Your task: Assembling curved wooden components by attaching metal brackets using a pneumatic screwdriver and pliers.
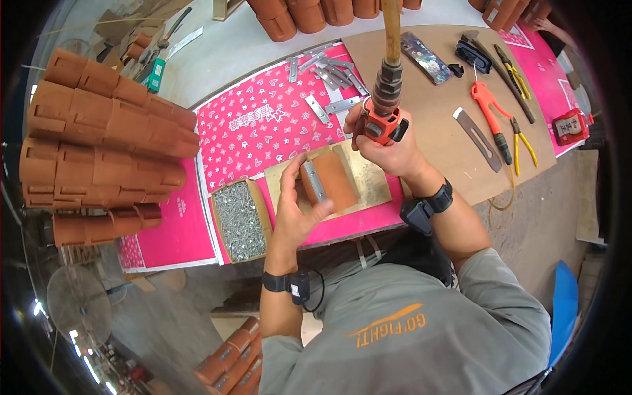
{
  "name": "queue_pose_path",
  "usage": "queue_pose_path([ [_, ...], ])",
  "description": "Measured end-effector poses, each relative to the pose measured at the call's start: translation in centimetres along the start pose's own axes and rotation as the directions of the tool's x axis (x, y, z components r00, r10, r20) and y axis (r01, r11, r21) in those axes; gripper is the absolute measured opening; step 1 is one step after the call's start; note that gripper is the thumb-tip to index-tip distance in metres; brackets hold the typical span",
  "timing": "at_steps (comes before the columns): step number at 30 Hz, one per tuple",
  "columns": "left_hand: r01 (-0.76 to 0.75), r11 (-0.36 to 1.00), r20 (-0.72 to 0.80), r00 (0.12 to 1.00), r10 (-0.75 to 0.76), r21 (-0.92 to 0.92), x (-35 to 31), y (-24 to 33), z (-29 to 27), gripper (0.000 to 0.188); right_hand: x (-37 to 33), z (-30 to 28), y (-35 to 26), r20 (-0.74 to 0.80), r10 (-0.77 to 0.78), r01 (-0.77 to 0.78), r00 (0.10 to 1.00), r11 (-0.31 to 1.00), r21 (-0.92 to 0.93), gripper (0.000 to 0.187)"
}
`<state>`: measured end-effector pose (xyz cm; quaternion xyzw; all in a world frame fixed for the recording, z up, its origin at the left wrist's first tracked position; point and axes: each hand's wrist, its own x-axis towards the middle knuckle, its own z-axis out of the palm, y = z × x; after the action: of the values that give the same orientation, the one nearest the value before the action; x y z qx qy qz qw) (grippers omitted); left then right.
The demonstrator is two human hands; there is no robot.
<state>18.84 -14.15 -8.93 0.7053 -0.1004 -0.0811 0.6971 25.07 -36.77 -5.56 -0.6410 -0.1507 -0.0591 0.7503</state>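
Observation:
My left hand [296, 214] grips a terracotta-coloured curved piece [337, 176], its fingers along the left side and its thumb at the near end. A metal strip [314, 181] with holes lies along the piece's left part. The piece rests on a flat brass-coloured plate [376, 179]. My right hand [394, 148] is closed around a red and black power driver [382, 125], raised above the table to the right of the piece. The driver's grey metal upper part joins a tan rod. Its working tip cannot be made out.
A carton of screws [240, 220] stands left of the plate. Loose metal strips [336, 72] lie beyond it. Stacked terracotta-coloured pieces [105, 131] fill the left side. An orange air gun [487, 112], yellow-handled pliers [523, 145] and a red tape measure [571, 127] lie at right.

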Motion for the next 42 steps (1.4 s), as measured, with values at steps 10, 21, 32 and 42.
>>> queue_pose_path([
  [10, -0.062, 0.773, -0.004, 0.997, 0.083, 0.631, 0.5, 3.3, 1.2, 0.116, 1.7, 2.0, -3.2, 0.086, -0.030, 0.028, 0.996, 0.999, 0.020, 0.027],
  [21, -0.103, 0.709, 0.084, 0.995, 0.062, 0.697, 0.8, 4.2, 0.7, 0.113, 4.9, 7.3, -6.9, 0.221, -0.105, 0.087, 0.970, 0.992, 0.090, 0.032],
  [32, -0.123, 0.726, 0.065, 0.992, 0.107, 0.677, 0.0, 3.0, 0.5, 0.118, 3.6, 7.5, -5.6, 0.210, -0.103, 0.087, 0.972, 0.993, 0.082, 0.031],
  [42, -0.118, 0.745, 0.046, 0.992, 0.116, 0.656, 0.0, 2.6, 0.7, 0.112, 3.2, 8.0, -5.2, 0.191, -0.112, 0.097, 0.975, 0.992, 0.087, 0.034],
])
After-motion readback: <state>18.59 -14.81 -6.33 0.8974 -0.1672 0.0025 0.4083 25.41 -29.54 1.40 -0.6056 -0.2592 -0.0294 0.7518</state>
